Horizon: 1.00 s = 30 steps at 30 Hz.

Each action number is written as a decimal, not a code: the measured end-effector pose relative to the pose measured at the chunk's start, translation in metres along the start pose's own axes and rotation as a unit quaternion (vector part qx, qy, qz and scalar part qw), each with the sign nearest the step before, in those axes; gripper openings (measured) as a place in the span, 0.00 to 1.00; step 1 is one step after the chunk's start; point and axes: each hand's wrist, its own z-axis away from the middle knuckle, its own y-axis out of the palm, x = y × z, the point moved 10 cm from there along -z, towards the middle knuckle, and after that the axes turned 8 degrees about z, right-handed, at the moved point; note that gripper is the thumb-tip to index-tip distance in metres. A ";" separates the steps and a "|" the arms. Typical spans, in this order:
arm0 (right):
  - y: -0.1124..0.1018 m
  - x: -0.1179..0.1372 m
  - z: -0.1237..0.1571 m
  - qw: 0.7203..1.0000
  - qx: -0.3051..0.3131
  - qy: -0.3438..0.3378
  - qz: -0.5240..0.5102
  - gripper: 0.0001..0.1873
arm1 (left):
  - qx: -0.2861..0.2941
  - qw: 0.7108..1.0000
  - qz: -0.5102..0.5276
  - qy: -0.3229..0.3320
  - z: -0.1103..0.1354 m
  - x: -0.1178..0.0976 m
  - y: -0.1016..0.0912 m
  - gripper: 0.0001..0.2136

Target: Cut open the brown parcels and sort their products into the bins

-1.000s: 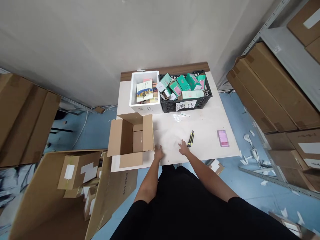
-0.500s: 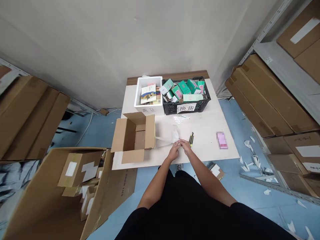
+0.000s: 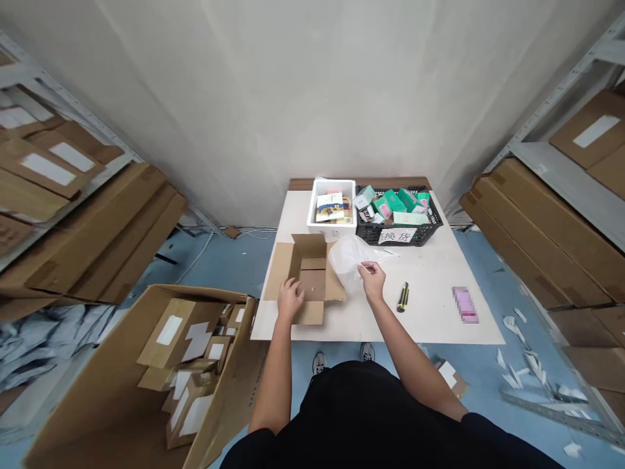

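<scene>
An open brown cardboard box (image 3: 307, 273) stands on the left part of the white table (image 3: 430, 319). My left hand (image 3: 290, 298) rests on the box's near left edge, fingers curled over the cardboard. My right hand (image 3: 373, 279) pinches a clear plastic bag (image 3: 347, 258), lifted just right of the box. A black and yellow utility knife (image 3: 403, 296) lies on the table to the right of my right hand.
At the table's back stand a white foam bin (image 3: 316, 208) with books and a black crate (image 3: 434, 228) of green and pink cartons. A pink flat item (image 3: 465, 305) lies at the right. A large carton of parcels (image 3: 122, 365) sits on the floor left. Shelves of cardboard flank both sides.
My hands have parted: the left went to the cardboard box's near edge, the right raised the clear bag off the table. The camera has drawn back and tilted up.
</scene>
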 end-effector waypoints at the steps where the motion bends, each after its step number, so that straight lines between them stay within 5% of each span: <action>1: 0.027 0.019 0.006 0.998 0.012 -0.052 0.031 0.12 | 0.024 0.999 -0.025 -0.023 0.005 0.022 -0.001 0.22; 4: 0.124 0.042 0.033 0.973 0.088 -0.158 0.143 0.10 | 0.103 0.993 -0.034 -0.041 0.026 0.061 0.018 0.26; 7: 0.221 0.007 0.072 0.903 0.255 -0.159 0.306 0.11 | 0.116 0.993 0.001 0.001 0.043 0.068 0.033 0.24; 9: 0.255 -0.027 0.100 0.853 0.338 -0.135 0.373 0.14 | 0.115 0.993 0.012 0.014 0.049 0.071 0.037 0.24; 11: 0.262 -0.048 0.122 0.840 0.353 -0.129 0.390 0.20 | 0.117 0.993 0.016 0.015 0.051 0.074 0.038 0.24; 15: 0.221 -0.057 0.142 0.859 0.271 -0.148 0.408 0.30 | 0.098 0.995 0.010 0.016 0.047 0.076 0.031 0.16; 19: 0.162 -0.058 0.143 0.836 0.228 -0.134 0.481 0.31 | 0.043 0.998 0.026 0.046 0.037 0.059 0.017 0.08; 24: 0.095 -0.036 0.120 0.838 0.169 -0.117 0.506 0.18 | 0.024 0.989 0.078 0.120 0.037 0.004 0.007 0.10; 30: 0.016 0.020 0.110 0.864 0.047 -0.158 0.476 0.09 | 0.019 0.972 0.100 0.213 0.039 -0.083 -0.019 0.10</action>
